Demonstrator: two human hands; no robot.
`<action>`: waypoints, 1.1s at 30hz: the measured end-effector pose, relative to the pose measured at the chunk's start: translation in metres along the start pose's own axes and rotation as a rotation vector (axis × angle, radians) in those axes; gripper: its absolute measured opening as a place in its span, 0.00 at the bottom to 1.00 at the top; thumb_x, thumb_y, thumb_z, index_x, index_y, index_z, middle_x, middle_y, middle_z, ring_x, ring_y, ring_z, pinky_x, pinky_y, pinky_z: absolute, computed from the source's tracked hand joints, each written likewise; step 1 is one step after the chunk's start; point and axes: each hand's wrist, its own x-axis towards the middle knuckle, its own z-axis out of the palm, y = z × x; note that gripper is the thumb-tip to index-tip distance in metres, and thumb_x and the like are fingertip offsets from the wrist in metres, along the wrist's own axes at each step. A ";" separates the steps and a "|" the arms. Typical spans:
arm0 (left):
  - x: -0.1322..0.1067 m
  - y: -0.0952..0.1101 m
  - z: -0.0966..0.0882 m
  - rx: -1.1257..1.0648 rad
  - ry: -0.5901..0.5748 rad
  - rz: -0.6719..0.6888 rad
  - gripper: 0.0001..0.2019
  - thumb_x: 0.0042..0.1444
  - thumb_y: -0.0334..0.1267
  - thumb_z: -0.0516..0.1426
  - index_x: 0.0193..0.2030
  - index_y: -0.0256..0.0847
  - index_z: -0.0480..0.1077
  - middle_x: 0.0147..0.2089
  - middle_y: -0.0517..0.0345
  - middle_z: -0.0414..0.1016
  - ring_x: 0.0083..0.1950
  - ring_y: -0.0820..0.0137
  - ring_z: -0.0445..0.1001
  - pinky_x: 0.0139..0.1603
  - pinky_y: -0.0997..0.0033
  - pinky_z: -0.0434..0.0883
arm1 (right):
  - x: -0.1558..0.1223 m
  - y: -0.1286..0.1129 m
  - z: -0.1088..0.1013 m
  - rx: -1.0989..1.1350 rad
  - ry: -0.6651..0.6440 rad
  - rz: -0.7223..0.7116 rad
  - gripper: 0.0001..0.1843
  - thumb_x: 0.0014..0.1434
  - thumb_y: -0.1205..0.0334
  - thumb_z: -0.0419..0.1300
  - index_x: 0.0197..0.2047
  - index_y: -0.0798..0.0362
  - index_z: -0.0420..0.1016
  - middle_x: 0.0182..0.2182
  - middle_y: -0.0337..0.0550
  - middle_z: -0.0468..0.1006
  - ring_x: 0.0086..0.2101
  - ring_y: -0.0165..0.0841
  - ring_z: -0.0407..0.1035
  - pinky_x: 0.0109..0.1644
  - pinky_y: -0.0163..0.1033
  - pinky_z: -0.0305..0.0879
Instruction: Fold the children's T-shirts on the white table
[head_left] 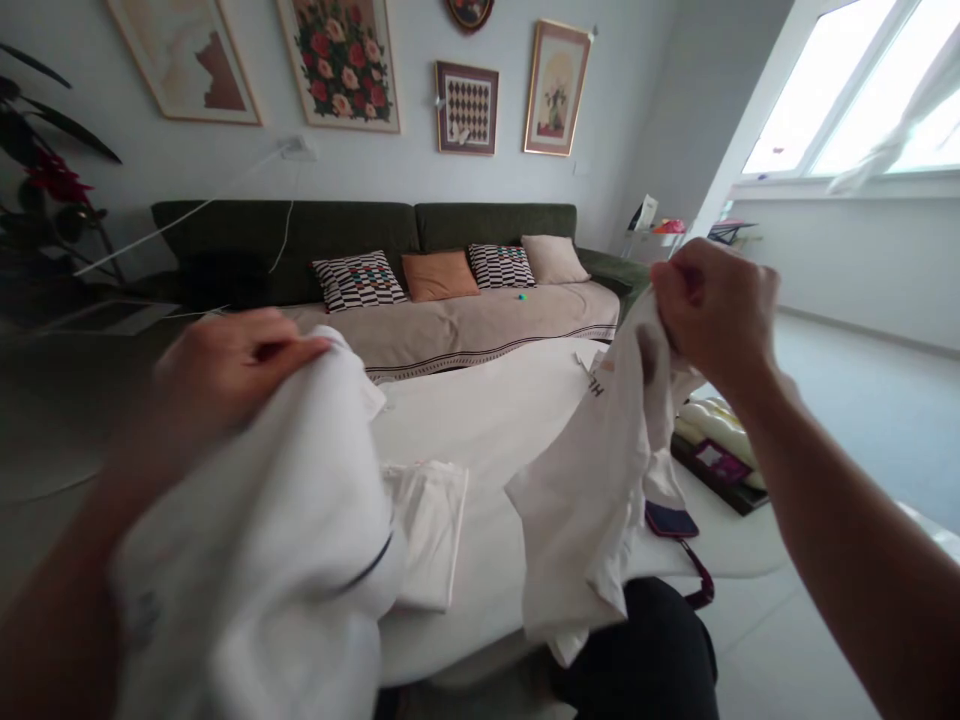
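A white garment hangs between my two raised hands over a white-covered table. My left hand is closed on one bunched end of the garment, which drapes down over my left forearm with a dark trim line showing. My right hand is closed on the other end, where black lettering shows on the cloth. A folded white piece of cloth lies flat on the table between the two hanging parts.
A dark green sofa with a beige cover and several cushions stands behind the table. A dark phone with a strap lies at the table's right edge. A tray of pale objects sits on the floor to the right. Bright windows are at right.
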 end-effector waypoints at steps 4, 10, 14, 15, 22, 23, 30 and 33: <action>-0.007 0.006 0.094 0.122 -0.381 0.084 0.14 0.55 0.46 0.49 0.30 0.39 0.69 0.33 0.58 0.69 0.35 0.71 0.67 0.39 0.72 0.62 | -0.013 0.002 0.025 -0.018 -0.138 0.009 0.09 0.53 0.58 0.52 0.25 0.52 0.66 0.21 0.37 0.67 0.22 0.28 0.57 0.26 0.33 0.45; -0.122 0.066 0.218 -0.036 -0.721 0.143 0.28 0.50 0.54 0.52 0.58 0.52 0.58 0.63 0.51 0.53 0.64 0.49 0.44 0.56 0.40 0.48 | -0.056 0.002 0.047 -0.002 -0.320 0.017 0.12 0.54 0.55 0.48 0.24 0.50 0.64 0.23 0.38 0.68 0.22 0.29 0.56 0.24 0.33 0.43; -0.172 0.075 0.232 -0.015 -0.758 0.068 0.32 0.47 0.57 0.52 0.60 0.58 0.52 0.67 0.58 0.40 0.66 0.47 0.30 0.54 0.32 0.40 | -0.073 0.006 0.050 0.063 -0.376 0.042 0.14 0.56 0.54 0.47 0.24 0.50 0.63 0.22 0.37 0.67 0.21 0.28 0.55 0.24 0.33 0.45; -0.176 0.066 0.231 0.000 -0.752 0.041 0.32 0.48 0.56 0.52 0.61 0.58 0.52 0.68 0.59 0.38 0.66 0.48 0.29 0.55 0.32 0.40 | -0.075 0.007 0.048 0.085 -0.379 0.040 0.13 0.56 0.54 0.47 0.24 0.50 0.62 0.22 0.38 0.67 0.22 0.29 0.56 0.25 0.33 0.46; -0.163 -0.029 0.214 0.045 -0.816 -0.021 0.29 0.51 0.55 0.49 0.60 0.56 0.53 0.67 0.58 0.40 0.66 0.49 0.29 0.54 0.32 0.42 | -0.063 0.004 0.035 0.158 -0.353 0.040 0.11 0.57 0.56 0.46 0.28 0.51 0.63 0.20 0.37 0.64 0.22 0.29 0.56 0.27 0.33 0.47; -0.158 -0.030 0.209 0.038 -0.826 -0.049 0.30 0.50 0.56 0.50 0.61 0.54 0.53 0.67 0.55 0.41 0.66 0.48 0.31 0.54 0.32 0.43 | -0.061 0.001 0.036 0.160 -0.384 0.047 0.11 0.56 0.56 0.46 0.28 0.51 0.63 0.19 0.36 0.64 0.21 0.29 0.55 0.26 0.33 0.46; -0.118 0.124 0.158 -0.606 -0.470 0.081 0.32 0.52 0.52 0.52 0.61 0.43 0.50 0.58 0.49 0.61 0.57 0.64 0.61 0.55 0.65 0.60 | -0.062 -0.030 0.063 0.486 -0.451 0.304 0.13 0.54 0.53 0.48 0.25 0.51 0.64 0.20 0.36 0.66 0.24 0.29 0.60 0.27 0.32 0.51; -0.100 0.177 0.151 -0.643 -0.375 -0.042 0.25 0.49 0.47 0.55 0.54 0.42 0.59 0.42 0.54 0.72 0.42 0.65 0.72 0.39 0.70 0.67 | -0.061 -0.033 0.062 0.583 -0.515 0.382 0.14 0.53 0.51 0.50 0.24 0.52 0.64 0.18 0.35 0.64 0.21 0.27 0.58 0.24 0.32 0.51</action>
